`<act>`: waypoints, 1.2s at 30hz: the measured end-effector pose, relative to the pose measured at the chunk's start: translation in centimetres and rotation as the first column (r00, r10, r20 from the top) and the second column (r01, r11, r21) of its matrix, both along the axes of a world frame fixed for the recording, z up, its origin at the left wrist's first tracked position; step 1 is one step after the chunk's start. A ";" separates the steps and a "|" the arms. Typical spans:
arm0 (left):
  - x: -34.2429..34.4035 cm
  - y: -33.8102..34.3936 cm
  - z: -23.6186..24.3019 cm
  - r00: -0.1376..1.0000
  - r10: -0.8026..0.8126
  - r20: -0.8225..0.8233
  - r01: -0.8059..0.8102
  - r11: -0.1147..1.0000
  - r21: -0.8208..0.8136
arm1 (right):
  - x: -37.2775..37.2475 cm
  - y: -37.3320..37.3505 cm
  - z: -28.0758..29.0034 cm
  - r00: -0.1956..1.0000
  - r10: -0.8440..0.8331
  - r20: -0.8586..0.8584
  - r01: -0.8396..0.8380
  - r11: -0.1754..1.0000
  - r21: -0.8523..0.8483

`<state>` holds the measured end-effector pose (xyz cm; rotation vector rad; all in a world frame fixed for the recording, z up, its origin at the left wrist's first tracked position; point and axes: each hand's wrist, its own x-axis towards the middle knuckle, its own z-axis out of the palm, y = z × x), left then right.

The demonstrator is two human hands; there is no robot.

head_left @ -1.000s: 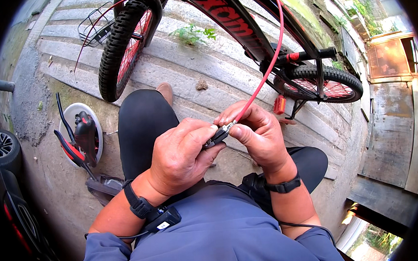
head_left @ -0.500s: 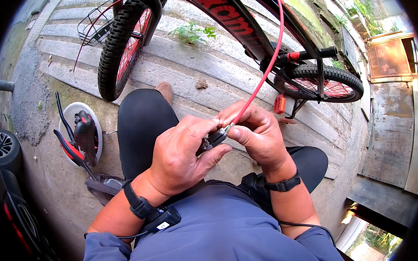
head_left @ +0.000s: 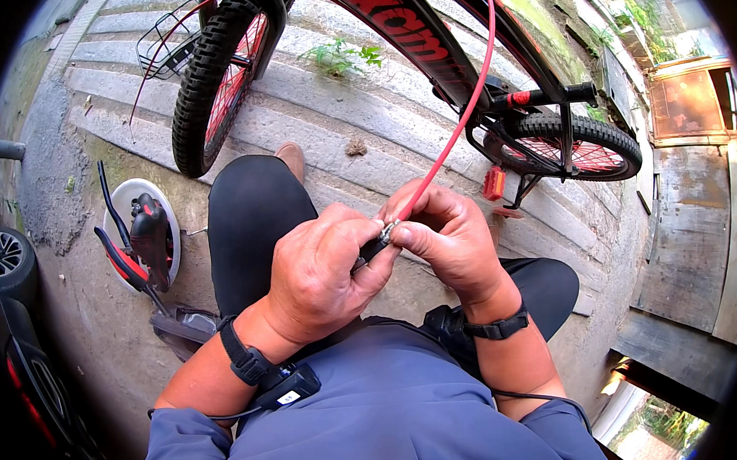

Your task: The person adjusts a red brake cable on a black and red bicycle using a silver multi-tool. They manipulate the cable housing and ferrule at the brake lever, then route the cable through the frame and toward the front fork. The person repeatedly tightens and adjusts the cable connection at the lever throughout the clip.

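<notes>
Pinching 1 red cable [head_left: 465, 124] in the right hand [head_left: 456, 246], 1 black part [head_left: 371, 248] (partly hidden) in the left hand [head_left: 313, 263].

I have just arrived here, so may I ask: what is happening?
A person pinches a small black part in the left grip and holds a red cable near its end in the right grip. Part and cable meet between the grips; whether they are joined is hidden. Beyond is a black and red bicycle; to the left, a saddle lies in a white basin.
</notes>
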<state>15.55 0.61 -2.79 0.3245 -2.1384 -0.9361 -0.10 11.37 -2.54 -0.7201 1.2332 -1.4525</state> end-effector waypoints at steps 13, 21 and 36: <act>0.0 -0.1 0.2 1.000 -0.025 -0.007 0.025 0.998 0.062 | 0.1 -0.2 -0.1 0.997 -0.013 -0.074 0.005 0.994 -0.106; 0.0 -0.2 0.2 0.999 -0.034 -0.010 0.035 0.994 0.100 | 0.0 -0.3 -0.3 0.997 0.000 -0.082 -0.012 0.990 -0.141; 0.1 -0.5 0.5 0.992 -0.097 0.083 0.086 0.987 0.136 | -0.9 -0.1 0.6 0.999 -0.021 -0.044 0.018 0.998 -0.062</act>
